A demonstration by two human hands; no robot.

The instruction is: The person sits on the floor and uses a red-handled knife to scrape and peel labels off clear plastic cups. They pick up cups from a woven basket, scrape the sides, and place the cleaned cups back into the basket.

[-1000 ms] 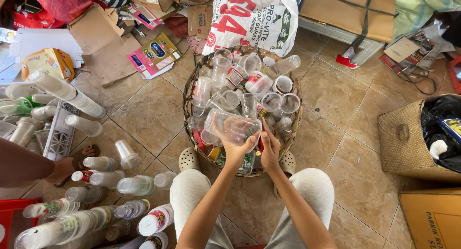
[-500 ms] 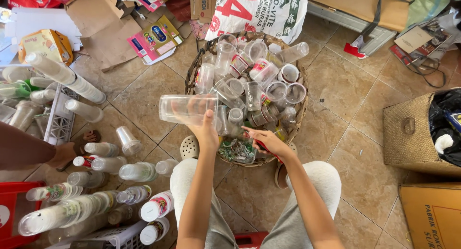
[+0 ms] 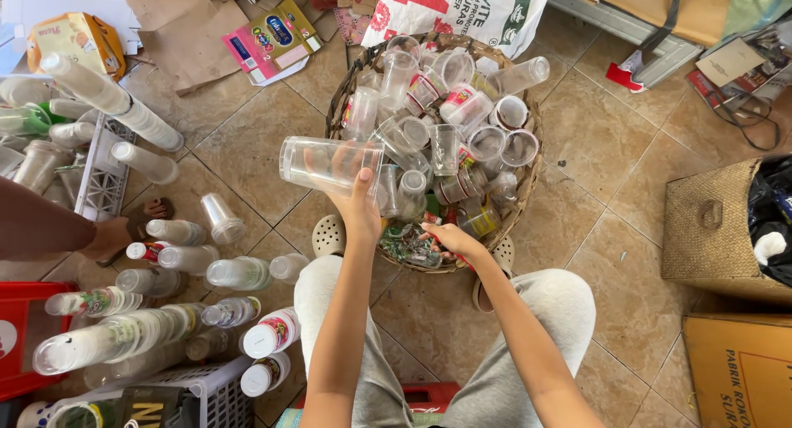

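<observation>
Hands (image 3: 356, 199): cup (image 3: 330, 164) sideways (mouth seemingly leftward).

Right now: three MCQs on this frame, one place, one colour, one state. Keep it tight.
1. Where is the right hand?
A. At the near rim of the wicker basket
B. On the red crate
C. On a knee

2. What colour are the person's trousers?
A. Black
B. Light grey
C. Blue

3. How does the left hand hold the clear plastic cups?
A. Upright
B. Crushed flat
C. Sideways, lifted off the floor

Answers: 1 A, its fingers lie among wrappers at the basket's near edge. 2 B, both legs show light grey. 3 C, the nested cups lie horizontal above the tiles.
</observation>
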